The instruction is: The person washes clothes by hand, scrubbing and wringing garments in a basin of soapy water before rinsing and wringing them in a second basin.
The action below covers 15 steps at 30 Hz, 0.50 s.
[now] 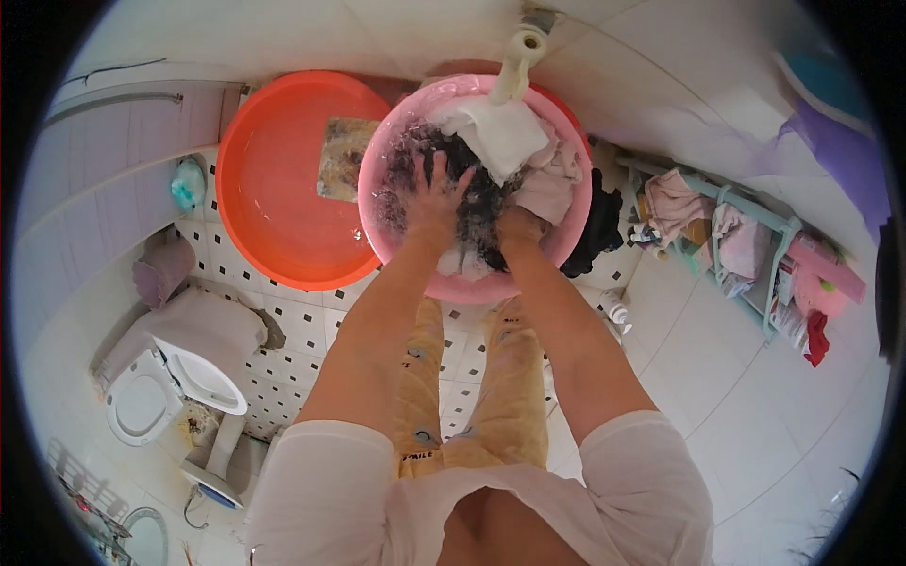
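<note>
A pink plastic basin (473, 289) stands before me, holding water and wet laundry. My left hand (437, 199) is spread with fingers apart over dark fabric (473, 194) in the splashing water. To its right, my right hand (520, 226) is lowered into the basin with its fingers curled down and mostly hidden; whether it grips the dark fabric cannot be told. Pale pink cloth (552, 184) lies just beyond the right hand. White cloth (499, 138) sits directly below the tap (520, 64), at the basin's far side.
An orange basin (283, 177) with a worn board (347, 159) in it stands at left. Black cloth (598, 226) lies on the floor right of the pink basin, near a white bottle (614, 309). A loaded rack (750, 247) stands at right, a toilet (145, 403) at left.
</note>
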### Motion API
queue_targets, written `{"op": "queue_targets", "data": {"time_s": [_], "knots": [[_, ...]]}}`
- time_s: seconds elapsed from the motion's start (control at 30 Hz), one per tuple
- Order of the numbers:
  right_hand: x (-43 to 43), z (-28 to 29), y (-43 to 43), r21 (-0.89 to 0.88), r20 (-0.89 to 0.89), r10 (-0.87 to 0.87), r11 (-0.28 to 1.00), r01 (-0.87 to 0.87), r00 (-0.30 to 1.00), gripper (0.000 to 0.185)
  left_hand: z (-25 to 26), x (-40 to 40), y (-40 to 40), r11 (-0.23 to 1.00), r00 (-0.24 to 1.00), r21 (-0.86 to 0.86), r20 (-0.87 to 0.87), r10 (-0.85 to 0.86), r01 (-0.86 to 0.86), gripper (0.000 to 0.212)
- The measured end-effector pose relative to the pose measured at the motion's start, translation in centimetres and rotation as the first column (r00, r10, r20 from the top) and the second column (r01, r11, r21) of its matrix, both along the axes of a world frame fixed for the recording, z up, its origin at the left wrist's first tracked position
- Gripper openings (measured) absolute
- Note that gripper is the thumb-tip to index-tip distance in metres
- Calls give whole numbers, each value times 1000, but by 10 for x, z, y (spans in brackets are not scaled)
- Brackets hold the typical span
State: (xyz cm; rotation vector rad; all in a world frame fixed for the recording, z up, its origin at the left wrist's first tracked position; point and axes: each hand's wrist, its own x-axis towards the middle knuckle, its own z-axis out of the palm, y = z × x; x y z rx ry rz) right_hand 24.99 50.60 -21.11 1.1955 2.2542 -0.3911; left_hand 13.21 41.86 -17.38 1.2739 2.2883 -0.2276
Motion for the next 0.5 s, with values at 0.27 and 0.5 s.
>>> {"op": "queue_targets", "data": {"time_s": [0.27, 0.5], "knots": [[-18, 63, 17, -267, 205, 269, 940, -211, 941, 41, 40, -7, -5, 942, 859, 110, 455, 235, -316, 68], [-18, 259, -2, -4, -505, 248, 957, -290, 826, 45, 103, 65, -49, 37, -456, -513, 791, 409, -857, 58]]}}
